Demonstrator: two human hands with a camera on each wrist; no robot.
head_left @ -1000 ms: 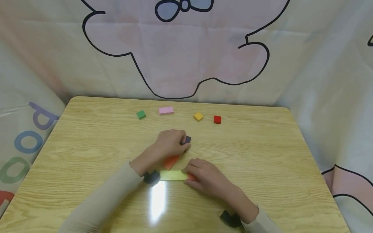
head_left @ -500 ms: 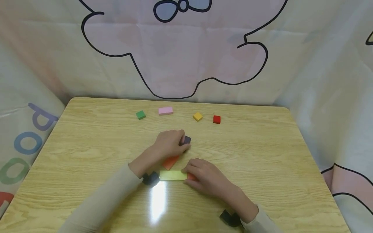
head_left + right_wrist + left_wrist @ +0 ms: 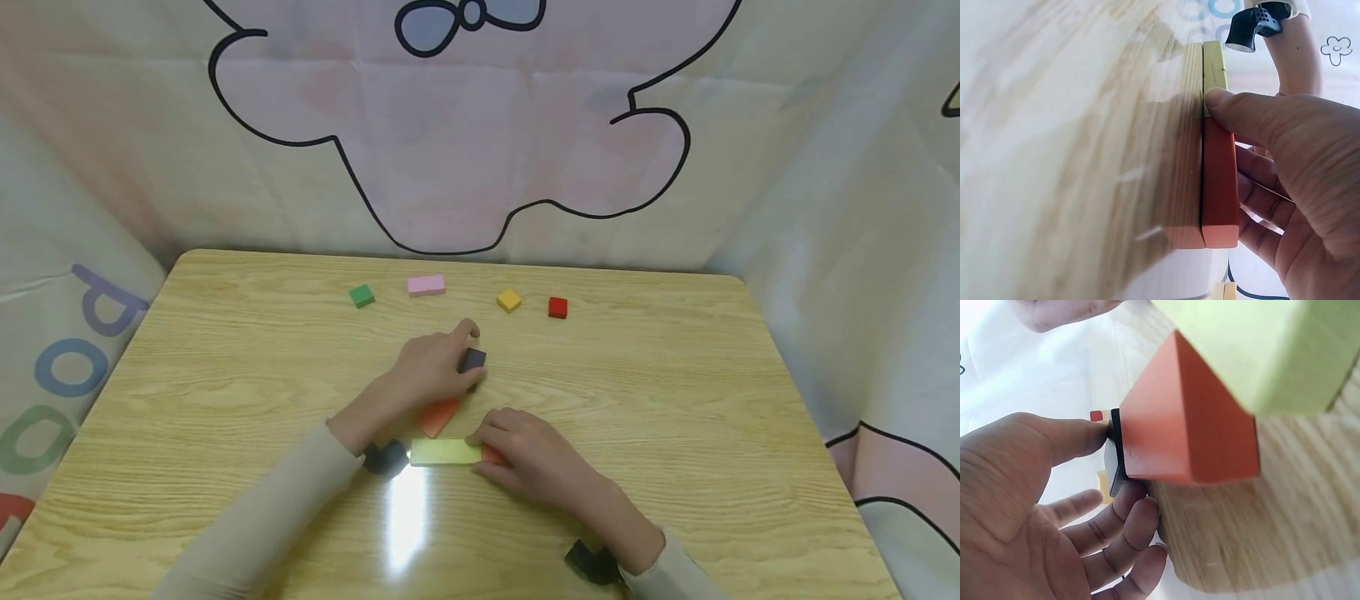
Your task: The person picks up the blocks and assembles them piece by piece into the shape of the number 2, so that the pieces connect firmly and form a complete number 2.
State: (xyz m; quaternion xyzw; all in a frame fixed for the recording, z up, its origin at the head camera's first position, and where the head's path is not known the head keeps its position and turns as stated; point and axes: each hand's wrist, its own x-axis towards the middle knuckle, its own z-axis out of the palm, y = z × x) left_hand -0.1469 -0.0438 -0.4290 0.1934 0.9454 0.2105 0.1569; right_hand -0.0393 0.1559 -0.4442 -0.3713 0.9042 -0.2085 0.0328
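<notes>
My left hand [image 3: 429, 367] holds a dark block [image 3: 473, 360], thumb on the near side and the index finger raised off its far side. In the left wrist view the dark block [image 3: 1114, 456] lies against the end of an orange wedge-shaped block [image 3: 1160, 425]. That orange block [image 3: 438, 416] is partly under the left hand in the head view. Just below it lies a long yellow-green block [image 3: 446, 452]. My right hand [image 3: 531, 458] grips a red block [image 3: 1219, 181] set end to end with the yellow-green one, thumb right at their joint.
Along the back of the wooden table [image 3: 660, 375] lie a green block [image 3: 362, 296], a pink block [image 3: 426, 286], a yellow block [image 3: 509, 301] and a red cube [image 3: 558, 308]. A printed cloth [image 3: 450, 167] hangs behind the table.
The left index finger has lifted away from the dark block, which has shifted slightly left and shows more. The right hand and its blocks have stayed in place.
</notes>
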